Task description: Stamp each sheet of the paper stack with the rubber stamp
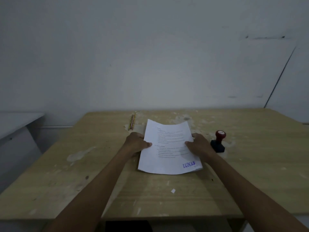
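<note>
Wall (150, 56) fills the top half, pale and plain, with a dark slanted line at the right. Your table (83, 164) is worn light wood, with pale scuffed patches near the far edge and left of centre. A grey bench (15, 123) sits off the table's left side. Paper stack (167, 148) is mid-table, slightly bowed, near edge down on the wood; whether the rest is lifted, can't tell. You've got it from both sides: left hand (136, 144) grips the left edge, thumb on top and fingers curled under; right hand (199, 145) grips the right edge the same way, thumb on the top sheet. Top sheet is printed text, too small and blurred to read, apart from a blue stamp mark "LUNAS" (189, 164) at its near-right corner; smaller print just beside it isn't legible. Stamp (218, 142) stands upright just right of your right hand, not touching it: black base, red knob. Pencil (131, 122) lies near the far edge, behind your left hand. Small white scrap (173, 191) lies on the table nearer you.
</note>
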